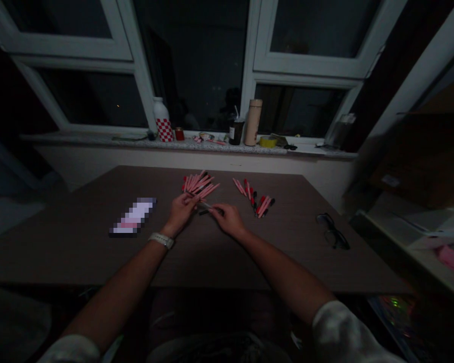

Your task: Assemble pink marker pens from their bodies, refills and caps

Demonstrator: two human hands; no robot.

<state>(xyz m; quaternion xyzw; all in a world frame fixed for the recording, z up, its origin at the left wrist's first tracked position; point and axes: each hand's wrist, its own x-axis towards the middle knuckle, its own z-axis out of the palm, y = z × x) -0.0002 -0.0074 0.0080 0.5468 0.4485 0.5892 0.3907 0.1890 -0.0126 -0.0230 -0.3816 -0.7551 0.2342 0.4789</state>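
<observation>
My left hand (pixel 181 210) is closed, with its fingertips pinching one end of a slim, pale pen (pixel 205 205). My right hand (pixel 229 219) pinches the other end, so the pen spans the gap between both hands. Its exact parts are too small and dim to make out. Just under it, a short dark piece (pixel 203 213) shows against the table. Right beyond my left hand lies a loose pile of pink pens (pixel 200 184), some with red or black ends. To the right of my right hand are more pink pens (pixel 264 206) with red and black caps.
On the brown table (pixel 219 257), a phone (pixel 134 217) with a blurred screen lies at left and eyeglasses (pixel 333 232) at right. The windowsill holds a white-and-red checkered bottle (pixel 163 121), a drink cup (pixel 235 132), a tan flask (pixel 253 122) and yellow tape (pixel 268 141).
</observation>
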